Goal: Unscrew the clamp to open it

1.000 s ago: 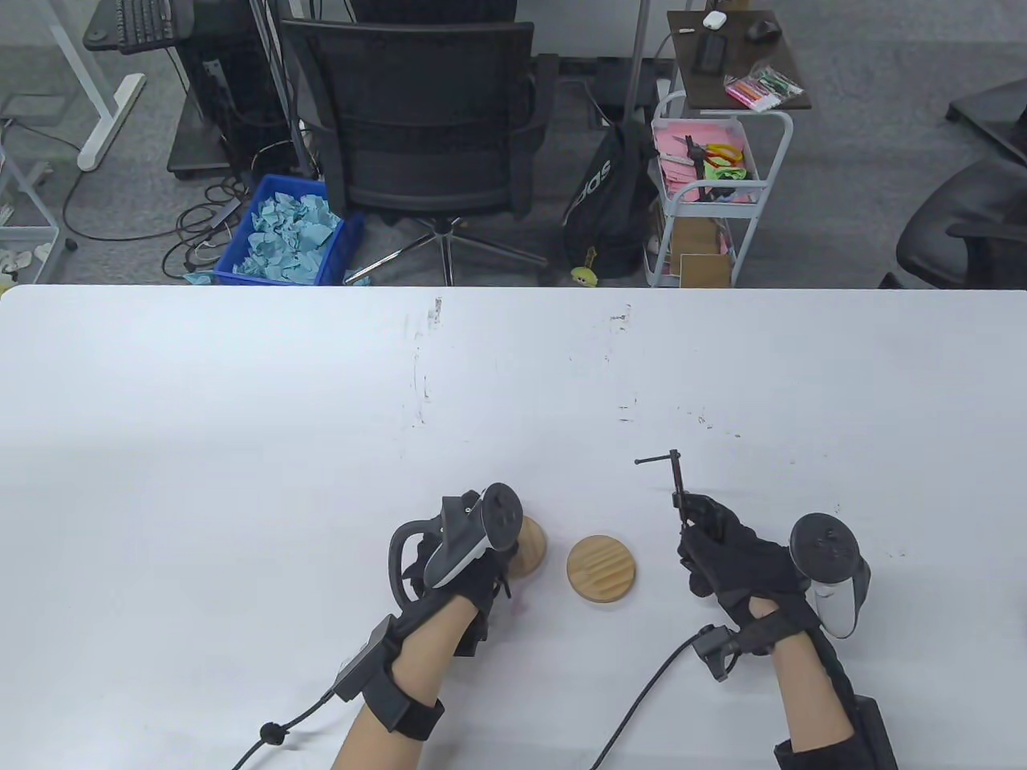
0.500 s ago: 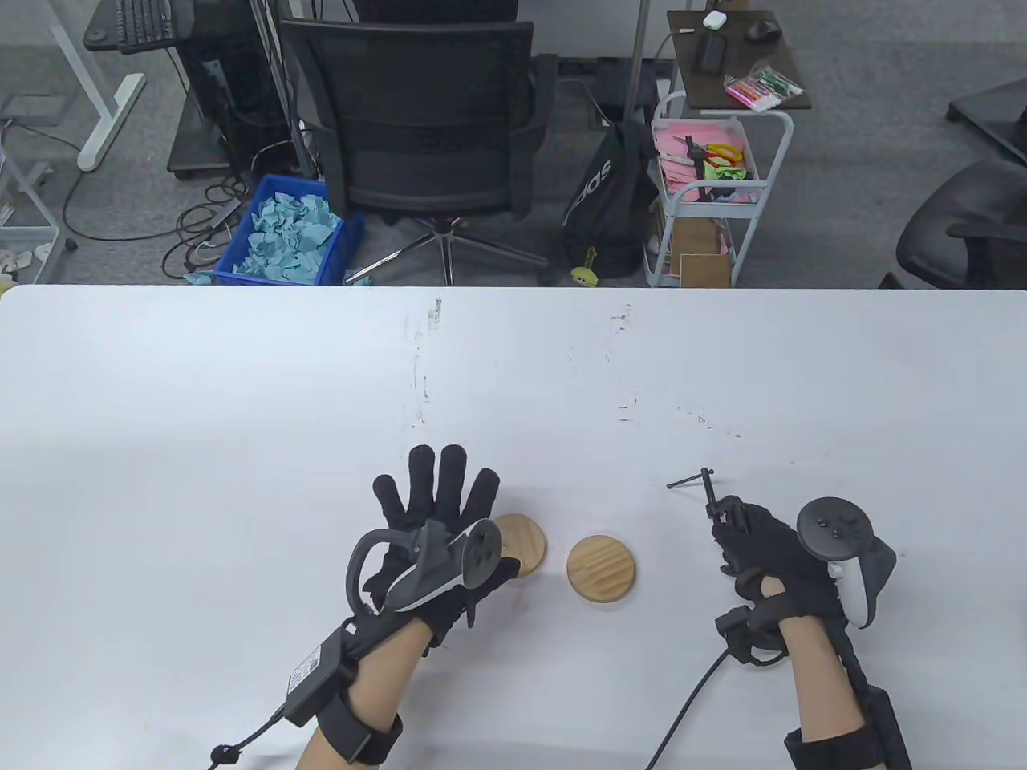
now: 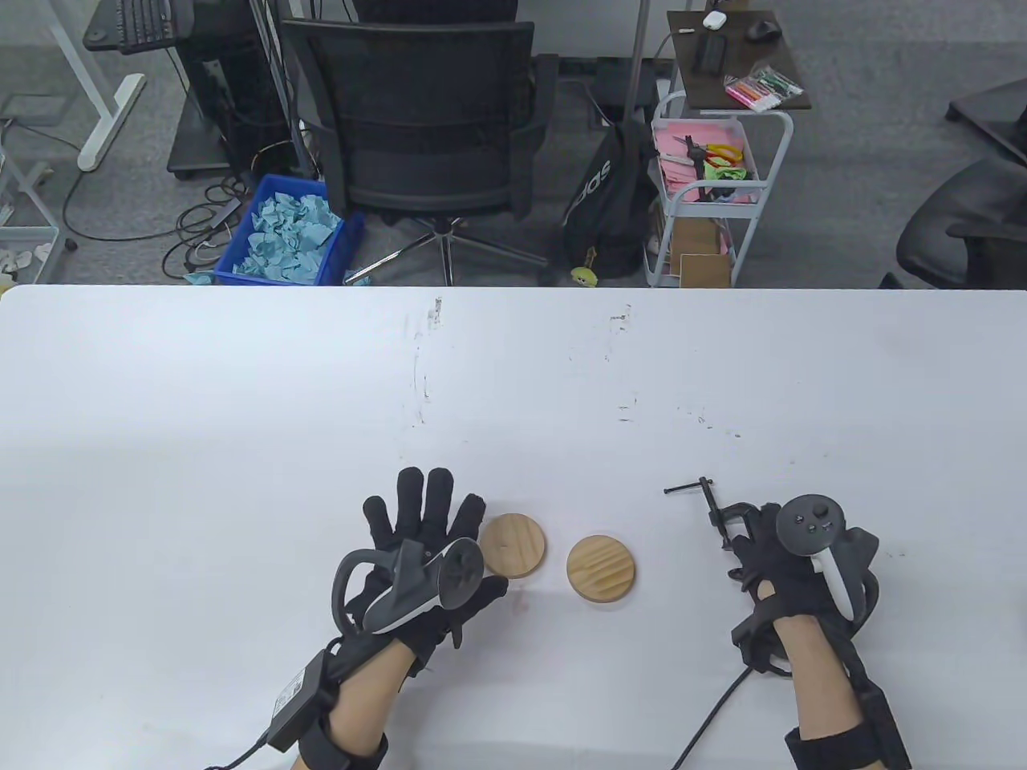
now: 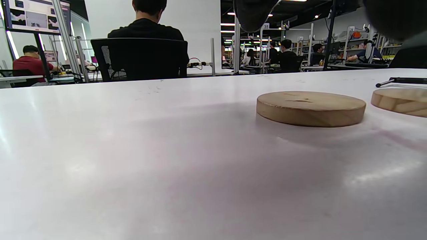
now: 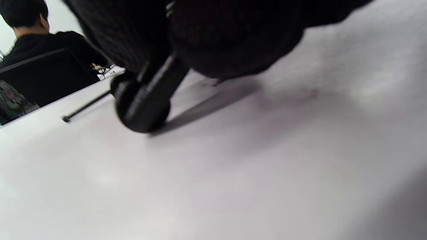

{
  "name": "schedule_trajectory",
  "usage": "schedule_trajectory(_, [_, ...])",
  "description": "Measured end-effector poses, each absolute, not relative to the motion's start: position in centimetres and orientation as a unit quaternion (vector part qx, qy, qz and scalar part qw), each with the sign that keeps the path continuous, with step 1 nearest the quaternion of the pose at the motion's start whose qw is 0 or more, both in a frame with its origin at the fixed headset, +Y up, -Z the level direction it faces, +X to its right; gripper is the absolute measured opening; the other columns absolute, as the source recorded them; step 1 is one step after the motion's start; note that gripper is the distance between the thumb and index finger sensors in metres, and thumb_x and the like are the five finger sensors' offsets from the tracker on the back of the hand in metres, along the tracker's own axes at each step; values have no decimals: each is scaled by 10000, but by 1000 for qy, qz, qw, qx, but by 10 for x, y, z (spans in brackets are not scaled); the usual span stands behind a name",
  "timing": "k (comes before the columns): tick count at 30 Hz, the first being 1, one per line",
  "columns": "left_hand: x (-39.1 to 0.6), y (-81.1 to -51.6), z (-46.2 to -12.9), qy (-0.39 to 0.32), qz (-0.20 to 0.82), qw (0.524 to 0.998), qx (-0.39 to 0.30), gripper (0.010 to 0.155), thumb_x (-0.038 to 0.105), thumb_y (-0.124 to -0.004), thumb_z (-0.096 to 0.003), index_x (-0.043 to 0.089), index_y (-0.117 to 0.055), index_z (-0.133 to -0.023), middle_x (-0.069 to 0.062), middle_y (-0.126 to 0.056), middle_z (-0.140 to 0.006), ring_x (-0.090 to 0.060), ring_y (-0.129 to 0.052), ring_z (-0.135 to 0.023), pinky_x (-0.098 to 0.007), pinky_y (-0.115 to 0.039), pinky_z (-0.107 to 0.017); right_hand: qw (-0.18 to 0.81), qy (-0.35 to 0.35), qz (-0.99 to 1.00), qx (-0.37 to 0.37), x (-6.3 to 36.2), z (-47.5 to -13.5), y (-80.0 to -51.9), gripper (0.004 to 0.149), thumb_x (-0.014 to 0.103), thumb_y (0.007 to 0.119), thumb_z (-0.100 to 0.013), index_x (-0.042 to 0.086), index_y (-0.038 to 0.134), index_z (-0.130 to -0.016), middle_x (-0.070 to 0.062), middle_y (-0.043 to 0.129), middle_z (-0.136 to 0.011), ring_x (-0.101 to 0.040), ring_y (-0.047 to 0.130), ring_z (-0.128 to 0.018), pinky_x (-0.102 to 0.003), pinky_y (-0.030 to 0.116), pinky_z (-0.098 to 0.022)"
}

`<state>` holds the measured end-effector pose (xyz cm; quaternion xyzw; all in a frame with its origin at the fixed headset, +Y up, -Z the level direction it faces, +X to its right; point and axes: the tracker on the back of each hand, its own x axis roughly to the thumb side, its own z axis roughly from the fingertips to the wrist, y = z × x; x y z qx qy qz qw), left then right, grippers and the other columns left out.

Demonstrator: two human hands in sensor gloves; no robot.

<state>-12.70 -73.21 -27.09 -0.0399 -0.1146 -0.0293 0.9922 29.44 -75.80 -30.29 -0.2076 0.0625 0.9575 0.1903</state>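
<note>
A small black metal clamp (image 3: 720, 513) with a long screw and a T-bar handle (image 3: 688, 486) lies low at the table's front right. My right hand (image 3: 770, 553) grips its frame; the screw sticks out to the left. In the right wrist view the clamp's round pad (image 5: 142, 107) is near the table, under my dark fingers (image 5: 213, 36). My left hand (image 3: 421, 521) lies with fingers spread and holds nothing, just left of a wooden disc (image 3: 513, 545). A second wooden disc (image 3: 601, 569) lies between my hands.
The white table (image 3: 241, 417) stretches wide behind both hands. Both discs show in the left wrist view, one (image 4: 311, 108) close by and one (image 4: 400, 101) at the right edge. An office chair (image 3: 425, 128) and a cart (image 3: 706, 192) stand beyond the far edge.
My left hand let go of the left disc, opened flat and slid back left. My right hand carried the clamp right and down toward the table, tilting it over.
</note>
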Motion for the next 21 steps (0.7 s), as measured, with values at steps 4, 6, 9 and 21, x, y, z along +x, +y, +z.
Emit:
schedule_trajectory(4, [-133, -731, -270, -105, -23, 994, -37, 942, 822, -642, -348, 369, -405, -1139, -103, -138, -1201, -457, -115, -1118, -737, -245, -738, 113, 54, 970, -208, 287, -307, -758, 667, 433, 755, -429, 213, 514, -1011, -82, 665, -877, -158, 954, -215, -361, 794, -232])
schedule_trajectory(6, [-135, -730, -270, -102, -22, 994, -36, 938, 820, -643, -349, 369, -409, -1138, -105, -143, -1201, -456, -121, -1119, -736, -251, -740, 95, 58, 971, -211, 284, -308, -760, 658, 431, 748, -437, 212, 518, -1013, -100, 630, -896, -119, 963, -237, -358, 798, -244])
schedule_trajectory(9, [-136, -730, -269, -100, -25, 994, -35, 937, 820, -643, -349, 371, -405, -1136, -102, -144, -1202, -454, -126, -1121, -734, -259, -744, 70, 77, 971, -216, 285, -311, -761, 643, 449, 721, -453, 213, 518, -1015, -102, 585, -911, -156, 937, -257, -335, 799, -270])
schedule_trajectory(21, [-130, -730, -269, -112, -36, 992, -34, 958, 804, -672, -351, 389, -302, -1131, -84, -33, -1178, -446, -70, -1116, -719, -231, -762, 115, -21, 988, -97, 268, -286, -726, 699, 489, 786, -391, 246, 563, -1007, -67, 660, -907, -214, 941, -408, -425, 767, -381])
